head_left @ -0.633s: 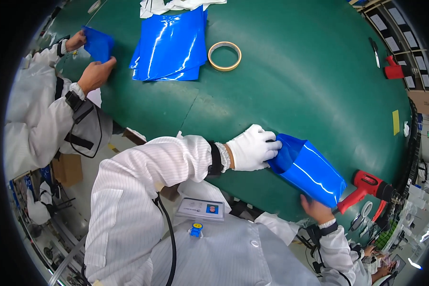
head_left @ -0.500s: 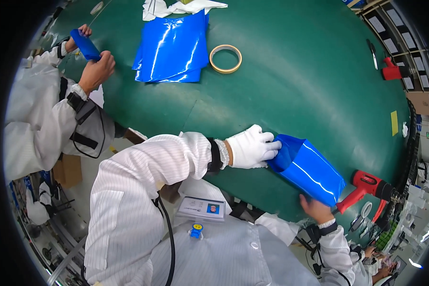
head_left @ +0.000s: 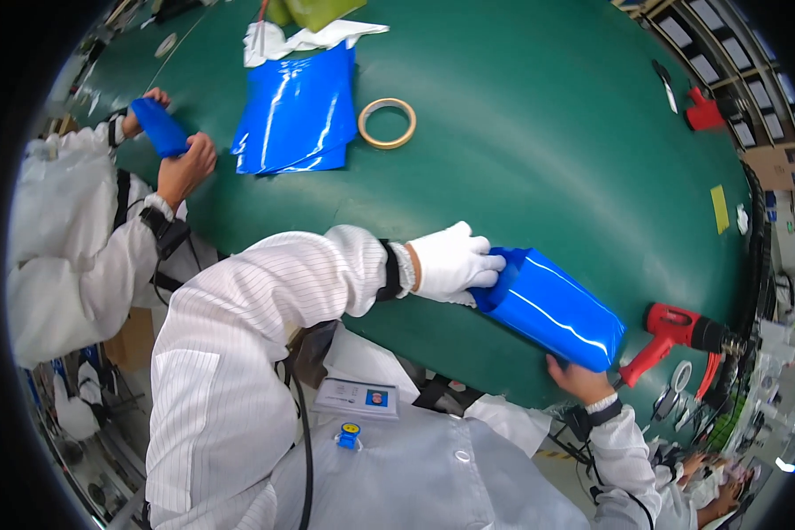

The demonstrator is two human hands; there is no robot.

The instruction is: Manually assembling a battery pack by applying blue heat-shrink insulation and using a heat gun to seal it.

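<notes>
A glossy blue plastic sleeve lies slanted over the near right of the green table, its mouth gaping toward the left. My left hand, in a white glove, has its fingertips closed on the rim of that mouth, with some fingers partly inside. At the sleeve's other end my bare right hand grips from below. Its thumb shows beside the sleeve, while the other fingers are partly hidden. What the sleeve contains, if anything, cannot be seen.
Right of my right hand lies a red and black heat gun, with scissors nearby. Farther off are stacked blue sheets and a tape roll. At left, a co-worker's hands hold another blue sleeve.
My view has shifted, so the table things sit farther left and lower. The sleeve has rolled slightly and looks fuller at its right end. Both my hands stay on it.
</notes>
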